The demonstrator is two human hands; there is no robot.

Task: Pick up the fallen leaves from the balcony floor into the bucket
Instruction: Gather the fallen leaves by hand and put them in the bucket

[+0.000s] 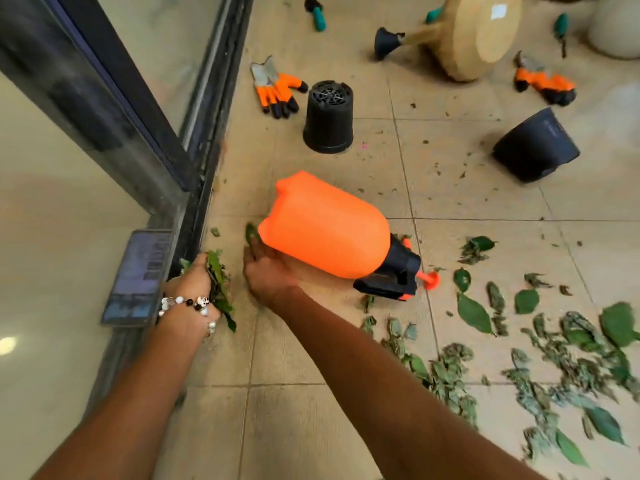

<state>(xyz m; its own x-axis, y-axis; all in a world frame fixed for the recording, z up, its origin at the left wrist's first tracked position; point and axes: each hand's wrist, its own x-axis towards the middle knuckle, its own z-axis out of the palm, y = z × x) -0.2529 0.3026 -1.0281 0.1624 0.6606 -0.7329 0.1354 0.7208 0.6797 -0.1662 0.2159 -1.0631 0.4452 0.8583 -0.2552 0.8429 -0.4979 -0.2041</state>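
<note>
Left hand (194,278) grips a bunch of leaves (219,285) at the floor's left edge, beside the door track (204,188). The bunch lies between palm and fingers, its long axis running from the track toward the viewer. Right hand (266,271) rests flat, fingers straight, with fingertips touching a single leaf (250,232) just beside the tipped orange sprayer (325,226). Scattered leaves (519,358) cover the floor tiles (294,427) toward the lower right corner. No bucket shows.

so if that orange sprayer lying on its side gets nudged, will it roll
Probably: the sprayer lies on its rounded side on smooth tile, so it may roll. Its black pump head should limit that, swinging it round. It looks plastic and possibly light; its fill is not visible.
</note>
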